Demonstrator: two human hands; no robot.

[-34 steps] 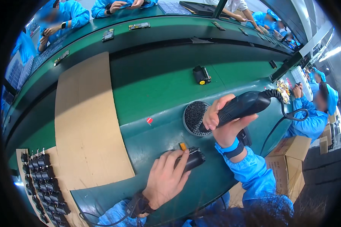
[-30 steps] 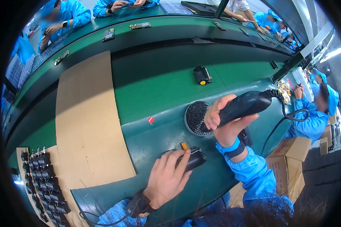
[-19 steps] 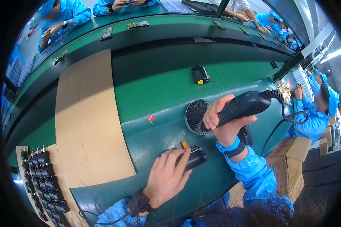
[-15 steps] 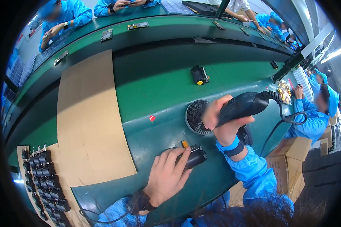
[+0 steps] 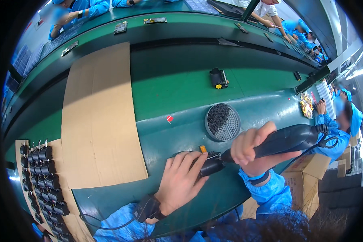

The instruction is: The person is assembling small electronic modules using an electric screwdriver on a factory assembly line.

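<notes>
My left hand lies over a small black plastic unit on the green bench, its fingers gripping the near side. An orange tab sticks up from the unit's far edge. My right hand is wrapped round a black electric screwdriver, held almost level with its cord running off to the right. The driver's tip meets the right end of the unit; the exact contact point is too small to make out. Just beyond, a round grey dish contains many small black screws.
A similar black unit sits farther back. Cardboard covers the left side, with rows of black units beside it. A red tag lies mid-bench. An open carton stands right. Co-workers sit across a raised rail carrying circuit boards.
My right hand has brought the electric screwdriver from over the screw dish down to the black unit's right end. My left hand stays on the unit. The view has shifted slightly.
</notes>
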